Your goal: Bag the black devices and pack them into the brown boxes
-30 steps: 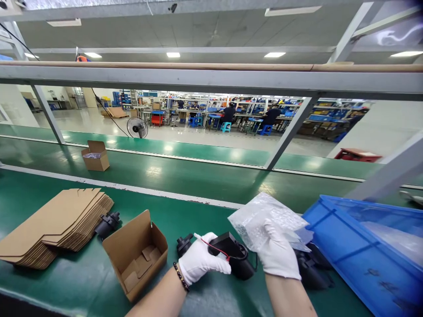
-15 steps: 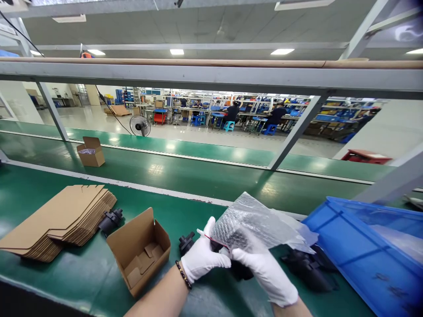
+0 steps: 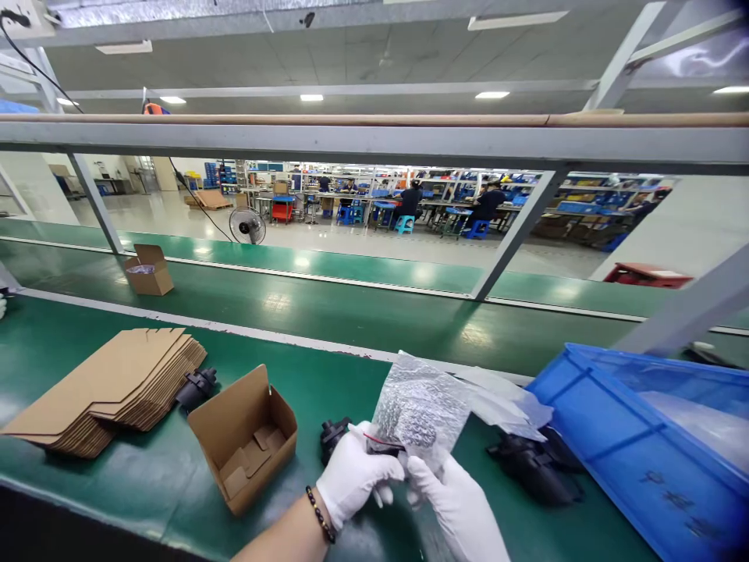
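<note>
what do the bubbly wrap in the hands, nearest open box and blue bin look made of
Bubbly wrap: probably plastic film, clear and shiny with dimples.
Open box: matte brown cardboard, judging by its folded flaps.
Blue bin: likely rigid plastic, smooth with ribs.

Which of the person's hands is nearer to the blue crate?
Right. The right hand is left of the blue crate, apart from it; the left hand is farther left, beyond the right hand.
</note>
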`<state>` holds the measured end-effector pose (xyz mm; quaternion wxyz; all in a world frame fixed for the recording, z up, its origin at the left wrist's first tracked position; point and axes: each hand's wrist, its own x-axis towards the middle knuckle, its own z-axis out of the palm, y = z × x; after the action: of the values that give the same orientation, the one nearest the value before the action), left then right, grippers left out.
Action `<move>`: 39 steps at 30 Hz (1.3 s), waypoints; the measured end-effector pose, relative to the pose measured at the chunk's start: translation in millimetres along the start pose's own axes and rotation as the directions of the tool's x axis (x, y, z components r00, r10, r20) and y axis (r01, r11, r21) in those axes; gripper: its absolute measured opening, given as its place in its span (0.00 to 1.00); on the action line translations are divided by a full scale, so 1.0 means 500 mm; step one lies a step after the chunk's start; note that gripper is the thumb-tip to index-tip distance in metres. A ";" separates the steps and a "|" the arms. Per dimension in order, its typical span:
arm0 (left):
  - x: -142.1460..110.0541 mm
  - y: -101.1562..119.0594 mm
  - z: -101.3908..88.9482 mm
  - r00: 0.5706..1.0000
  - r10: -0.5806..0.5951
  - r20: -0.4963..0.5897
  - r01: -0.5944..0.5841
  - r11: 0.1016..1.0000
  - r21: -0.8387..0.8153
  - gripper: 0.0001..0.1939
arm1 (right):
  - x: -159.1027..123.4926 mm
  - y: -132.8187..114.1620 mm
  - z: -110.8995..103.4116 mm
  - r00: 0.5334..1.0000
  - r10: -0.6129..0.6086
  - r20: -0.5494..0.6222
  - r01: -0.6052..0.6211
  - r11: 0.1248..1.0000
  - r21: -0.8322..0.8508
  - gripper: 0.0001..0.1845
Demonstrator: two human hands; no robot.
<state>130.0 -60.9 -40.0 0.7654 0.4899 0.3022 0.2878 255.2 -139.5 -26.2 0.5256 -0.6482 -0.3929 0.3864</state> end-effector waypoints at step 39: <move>-0.017 -0.045 -0.018 0.885 0.364 -0.292 -0.377 0.926 0.011 0.11 | 0.003 0.031 0.060 0.564 -0.822 -0.085 0.596 0.475 -0.648 0.11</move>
<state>121.1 -69.8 -62.1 0.6552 0.4735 0.3047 0.5037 229.9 -128.8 -46.3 0.4939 -0.6026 -0.6110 -0.1401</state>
